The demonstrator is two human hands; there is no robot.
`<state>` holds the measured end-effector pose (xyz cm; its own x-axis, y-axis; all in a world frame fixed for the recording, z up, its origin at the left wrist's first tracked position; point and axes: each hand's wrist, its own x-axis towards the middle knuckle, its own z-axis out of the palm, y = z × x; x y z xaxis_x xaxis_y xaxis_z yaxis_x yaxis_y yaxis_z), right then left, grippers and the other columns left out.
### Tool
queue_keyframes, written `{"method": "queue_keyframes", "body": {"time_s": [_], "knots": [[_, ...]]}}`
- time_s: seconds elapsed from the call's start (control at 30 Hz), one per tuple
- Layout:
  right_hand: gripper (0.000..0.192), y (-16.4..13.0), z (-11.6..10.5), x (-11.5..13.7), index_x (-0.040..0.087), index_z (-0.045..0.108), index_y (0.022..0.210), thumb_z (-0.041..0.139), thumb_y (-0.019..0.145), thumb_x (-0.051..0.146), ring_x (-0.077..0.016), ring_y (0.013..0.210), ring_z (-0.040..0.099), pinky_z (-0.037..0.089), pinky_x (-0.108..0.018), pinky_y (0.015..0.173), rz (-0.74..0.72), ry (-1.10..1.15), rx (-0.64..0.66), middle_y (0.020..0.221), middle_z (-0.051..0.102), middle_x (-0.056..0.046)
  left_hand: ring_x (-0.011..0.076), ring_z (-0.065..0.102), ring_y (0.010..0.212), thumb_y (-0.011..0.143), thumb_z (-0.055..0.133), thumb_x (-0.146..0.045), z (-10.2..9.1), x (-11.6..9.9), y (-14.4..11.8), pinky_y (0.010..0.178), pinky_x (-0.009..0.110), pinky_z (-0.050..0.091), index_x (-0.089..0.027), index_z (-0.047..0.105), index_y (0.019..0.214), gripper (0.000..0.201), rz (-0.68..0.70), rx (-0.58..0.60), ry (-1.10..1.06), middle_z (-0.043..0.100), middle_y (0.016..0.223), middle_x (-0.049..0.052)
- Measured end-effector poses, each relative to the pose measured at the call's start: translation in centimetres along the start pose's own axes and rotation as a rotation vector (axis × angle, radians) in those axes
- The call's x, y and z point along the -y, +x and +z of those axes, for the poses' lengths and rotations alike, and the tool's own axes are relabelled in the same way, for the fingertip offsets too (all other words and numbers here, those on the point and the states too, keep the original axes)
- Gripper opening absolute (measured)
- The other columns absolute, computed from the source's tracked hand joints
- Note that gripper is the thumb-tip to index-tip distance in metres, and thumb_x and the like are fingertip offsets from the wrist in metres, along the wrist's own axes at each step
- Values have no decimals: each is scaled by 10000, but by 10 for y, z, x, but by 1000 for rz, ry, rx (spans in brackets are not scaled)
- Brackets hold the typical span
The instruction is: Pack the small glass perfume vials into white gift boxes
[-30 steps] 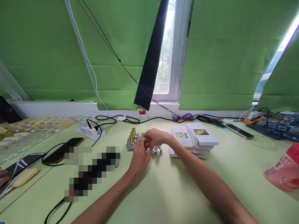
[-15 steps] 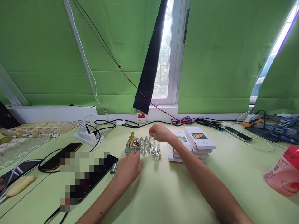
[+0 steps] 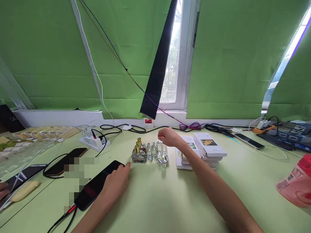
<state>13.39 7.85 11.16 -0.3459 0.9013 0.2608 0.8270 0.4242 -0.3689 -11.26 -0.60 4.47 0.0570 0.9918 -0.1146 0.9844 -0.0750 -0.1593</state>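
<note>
My right hand (image 3: 169,137) is curled over the top of a small clear bottle (image 3: 159,149) and pinches its neck. That bottle stands in a short row of clear bottles (image 3: 152,151). Gold-capped round bottles (image 3: 138,154) stand at the row's left end. A few loose silver caps (image 3: 162,162) lie in front. My left hand (image 3: 116,182) lies palm down on the right end of a dark phone (image 3: 93,191), one finger stretched toward the bottles. Whatever is under its palm is hidden.
A stack of white boxes (image 3: 208,148) sits right of the bottles. A power strip (image 3: 94,141) with cables lies at the back left, with more phones (image 3: 65,160) nearer. A pink bottle (image 3: 295,186) lies at the right edge, and another phone (image 3: 249,141) is at the back right.
My hands were together over the bottles, then parted. My left hand slid left and down onto the dark phone, covering the silver cap that lay beside it. My right hand stayed at the bottle row.
</note>
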Motion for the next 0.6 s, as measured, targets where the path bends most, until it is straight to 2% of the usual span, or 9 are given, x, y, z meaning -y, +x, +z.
{"method": "queue_keyframes", "body": {"time_s": [0.2,0.27,0.33,0.43,0.5,0.6], "knots": [[213,-1,-1,1,161,763,858,563,855,90,-155,806,612,390,-235,677,-2,6,-1,868,747,-51,341,681,1055,958,395,-202,-6,-14,2,828,415,506,-176,598,1211,326,101,39,-77,673,1151,160],[215,-1,-1,1,162,763,859,559,857,92,-155,805,612,389,-237,675,-2,6,-3,871,748,-52,326,680,1064,958,433,-258,-5,-16,6,815,377,500,-197,617,1135,262,134,31,-132,689,1086,138],[213,0,0,1,162,762,860,560,860,99,-156,806,613,388,-239,671,0,5,-4,883,750,-55,309,697,968,948,438,-256,-2,-17,9,777,364,489,-201,624,1080,234,153,-8,-186,696,1000,128],[206,1,1,-1,161,761,858,564,858,99,-159,821,616,386,-238,668,-1,2,-4,894,751,-59,297,693,852,969,391,-279,5,-18,13,709,351,461,-205,616,993,238,201,-53,-232,693,910,118],[203,2,3,-2,159,761,857,567,855,96,-160,828,616,385,-239,671,-5,-2,-4,895,750,-61,280,680,833,1004,328,-318,11,-20,15,691,336,439,-216,607,923,308,295,-76,-277,690,870,101],[197,4,5,-4,157,761,857,573,850,99,-162,829,614,384,-243,680,-10,-10,-6,900,750,-65,264,670,827,1010,311,-314,15,-25,17,687,324,420,-222,612,891,336,356,-77,-315,696,863,90]]}}
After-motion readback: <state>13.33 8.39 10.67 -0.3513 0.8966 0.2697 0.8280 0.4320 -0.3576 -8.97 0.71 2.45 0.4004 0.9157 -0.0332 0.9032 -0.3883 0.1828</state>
